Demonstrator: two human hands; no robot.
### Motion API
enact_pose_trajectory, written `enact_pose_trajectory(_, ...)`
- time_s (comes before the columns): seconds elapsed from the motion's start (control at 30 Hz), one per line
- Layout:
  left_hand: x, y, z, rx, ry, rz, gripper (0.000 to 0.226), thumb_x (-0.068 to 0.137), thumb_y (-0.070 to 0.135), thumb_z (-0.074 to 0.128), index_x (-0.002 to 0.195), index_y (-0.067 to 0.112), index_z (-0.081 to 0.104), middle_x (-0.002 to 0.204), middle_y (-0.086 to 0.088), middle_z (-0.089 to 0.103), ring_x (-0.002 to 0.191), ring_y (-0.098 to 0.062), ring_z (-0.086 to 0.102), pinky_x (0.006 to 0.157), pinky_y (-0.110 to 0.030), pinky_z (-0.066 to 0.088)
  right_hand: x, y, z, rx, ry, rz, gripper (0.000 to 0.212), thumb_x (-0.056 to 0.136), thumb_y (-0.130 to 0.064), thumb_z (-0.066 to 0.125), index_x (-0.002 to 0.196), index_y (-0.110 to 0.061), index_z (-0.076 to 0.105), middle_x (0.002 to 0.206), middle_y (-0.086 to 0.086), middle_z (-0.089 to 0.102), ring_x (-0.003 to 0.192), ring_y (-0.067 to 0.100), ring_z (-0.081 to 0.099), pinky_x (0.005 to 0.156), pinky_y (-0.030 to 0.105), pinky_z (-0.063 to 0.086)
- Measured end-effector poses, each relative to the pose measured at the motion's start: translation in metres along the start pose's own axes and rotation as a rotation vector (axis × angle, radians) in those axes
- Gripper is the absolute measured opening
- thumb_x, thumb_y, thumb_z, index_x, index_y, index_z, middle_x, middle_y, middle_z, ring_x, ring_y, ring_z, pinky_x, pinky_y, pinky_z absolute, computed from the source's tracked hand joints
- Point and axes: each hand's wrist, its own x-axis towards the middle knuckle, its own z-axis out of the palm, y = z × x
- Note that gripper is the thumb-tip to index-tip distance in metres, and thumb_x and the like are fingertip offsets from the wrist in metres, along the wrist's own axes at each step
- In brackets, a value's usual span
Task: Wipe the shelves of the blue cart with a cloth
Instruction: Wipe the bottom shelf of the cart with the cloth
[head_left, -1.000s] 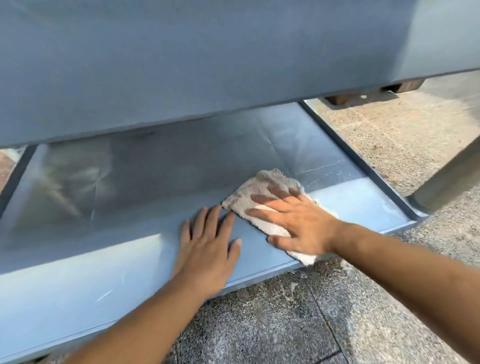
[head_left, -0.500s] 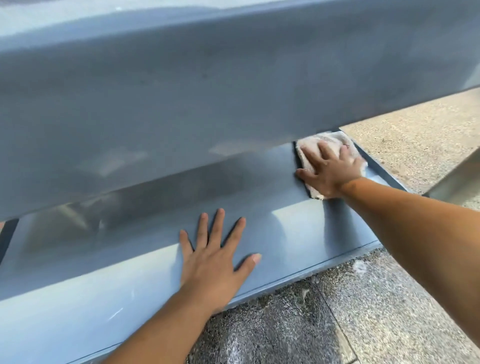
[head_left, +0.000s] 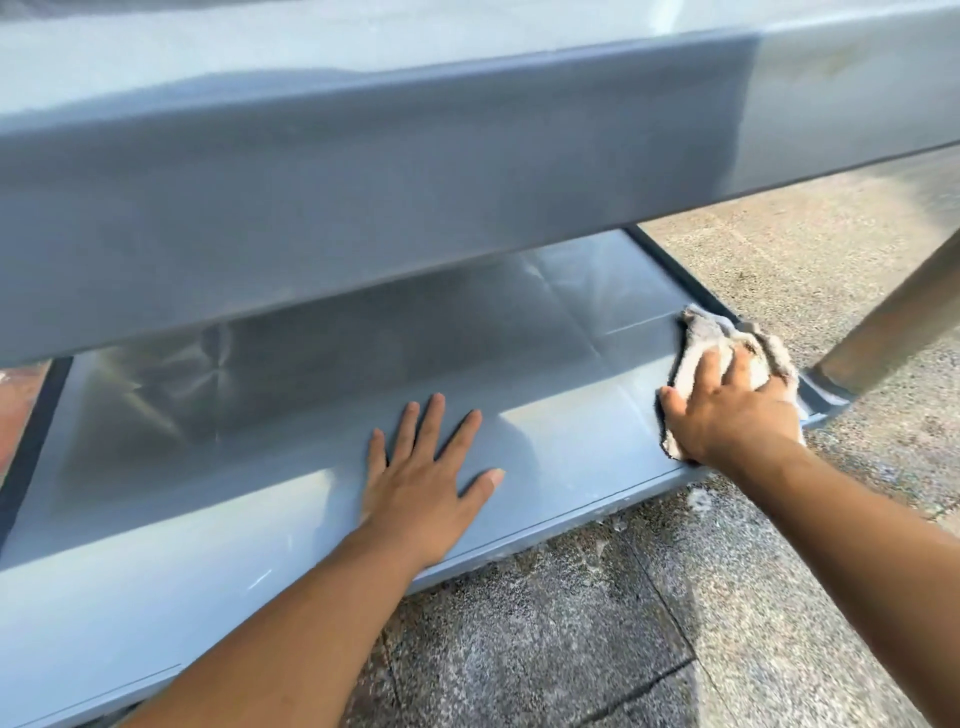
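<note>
Smooth, glossy blue metal lower shelf (head_left: 311, 415) with a shallow raised rim, right hand (head_left: 727, 410) grip clamped on a crumpled, fuzzy off-white cloth (head_left: 696, 364) at its near right corner, left hand (head_left: 421, 483) flat on the shelf, grip apart, speckled stone paving (head_left: 545, 623) below.

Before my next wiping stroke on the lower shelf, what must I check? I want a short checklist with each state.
1. Right hand holds the cloth: ok.
2. Cloth touches the lower shelf, at its right front corner: ok.
3. Left hand flat on that shelf: ok.
4. Front strip leftward free: not ok, left hand lies there.
5. Shelf's back clean: cannot tell, upper shelf hides it.
</note>
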Motion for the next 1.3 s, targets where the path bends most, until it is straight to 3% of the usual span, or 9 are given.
enact_pose_trajectory(0.2, -0.049, -0.095, -0.008, 0.034, 0.023, -0.117, 0.070, 0.084, 0.076, -0.002, 0.149, 0.053, -0.012, 0.165, 0.008, -0.014, 0.152, -0.022, -0.013, 0.120, -0.058, 0.003, -0.050, -0.020, -0.014, 0.016, -0.056, 0.153, 0.079, 0.104, -0.056, 0.015, 0.159, 0.000, 0.004, 0.164, 0.029, 0.010, 0.147, 0.052, 0.022, 0.114, 0.056, 0.033)
enact_pose_trajectory(0.4, -0.125, -0.175, -0.020, 0.070, -0.002, -0.092, 0.068, 0.087, 0.071, -0.009, 0.151, 0.047, -0.011, 0.166, 0.005, 0.000, 0.153, -0.026, 0.001, 0.118, -0.057, 0.017, -0.119, -0.061, -0.005, -0.097, 0.154, -0.130, 0.066, 0.100, -0.048, 0.014, 0.133, -0.004, 0.049, 0.130, 0.023, 0.051, 0.119, 0.039, 0.047, 0.104, 0.048, 0.041)
enact_pose_trajectory(0.5, -0.146, -0.186, -0.027, 0.004, -0.006, -0.050, 0.068, 0.090, 0.067, 0.002, 0.155, 0.044, 0.002, 0.166, 0.006, 0.005, 0.152, -0.020, 0.003, 0.120, -0.049, 0.014, -0.165, -0.114, -0.001, -0.067, 0.183, -0.302, 0.060, 0.102, -0.047, 0.018, 0.134, -0.004, 0.046, 0.127, 0.021, 0.048, 0.112, 0.034, 0.048, 0.095, 0.040, 0.050)
enact_pose_trajectory(0.63, -0.151, -0.195, -0.044, -0.179, 0.138, -0.012, 0.048, 0.095, 0.042, 0.042, 0.138, 0.021, 0.053, 0.145, 0.000, 0.050, 0.135, -0.021, 0.044, 0.112, -0.030, 0.031, -0.227, -0.181, 0.008, 0.013, 0.132, -0.580, 0.059, 0.103, -0.044, 0.043, 0.146, -0.003, 0.033, 0.137, 0.018, 0.033, 0.123, 0.035, 0.041, 0.092, 0.040, 0.057)
enact_pose_trajectory(0.8, -0.160, -0.208, -0.059, -0.349, 0.156, 0.061, 0.057, 0.092, 0.010, 0.056, 0.144, 0.028, 0.040, 0.145, 0.011, 0.043, 0.131, -0.007, 0.044, 0.104, -0.016, 0.030, -0.300, -0.264, 0.013, 0.142, 0.095, -0.900, 0.071, 0.099, -0.035, 0.051, 0.150, 0.006, 0.022, 0.144, 0.022, 0.027, 0.129, 0.039, 0.029, 0.092, 0.048, 0.051)
enact_pose_trajectory(0.93, -0.182, -0.223, -0.062, -0.317, -0.004, 0.171, 0.087, 0.072, -0.008, 0.046, 0.148, 0.032, 0.032, 0.157, 0.019, 0.020, 0.141, -0.003, 0.029, 0.113, -0.020, 0.028, -0.330, -0.308, 0.010, 0.280, -0.022, -1.083, 0.061, 0.090, -0.023, 0.061, 0.140, 0.003, 0.040, 0.142, 0.022, 0.031, 0.127, 0.040, 0.032, 0.103, 0.050, 0.044)
enact_pose_trajectory(1.07, -0.211, -0.241, -0.055, -0.160, -0.045, 0.192, 0.082, 0.073, 0.005, 0.052, 0.148, 0.027, 0.029, 0.154, 0.017, 0.024, 0.144, -0.010, 0.020, 0.119, -0.032, 0.020, -0.332, -0.327, 0.008, 0.551, -0.156, -1.194, 0.053, 0.085, -0.014, 0.059, 0.137, -0.005, 0.054, 0.140, 0.020, 0.046, 0.125, 0.035, 0.042, 0.112, 0.037, 0.033)
enact_pose_trajectory(1.23, -0.227, -0.260, -0.067, -0.145, 0.067, 0.202, 0.042, 0.091, 0.026, 0.061, 0.130, 0.037, 0.051, 0.138, 0.029, 0.043, 0.146, 0.005, 0.014, 0.123, -0.033, 0.012, -0.325, -0.317, -0.010, 0.954, -0.646, -1.025, 0.037, 0.086, -0.006, 0.052, 0.115, -0.015, 0.072, 0.105, 0.004, 0.070, 0.083, 0.014, 0.059, 0.069, 0.025, 0.046)
enact_pose_trajectory(1.3, -0.227, -0.251, -0.080, -0.281, 0.067, 0.229, 0.028, 0.086, 0.026, 0.062, 0.109, 0.040, 0.058, 0.121, 0.032, 0.054, 0.131, 0.010, 0.037, 0.113, -0.023, 0.029, -0.322, -0.309, -0.017, 1.051, -0.759, -0.942, 0.042, 0.085, 0.000, 0.047, 0.114, -0.015, 0.073, 0.092, 0.000, 0.072, 0.070, 0.010, 0.057, 0.059, 0.022, 0.042)
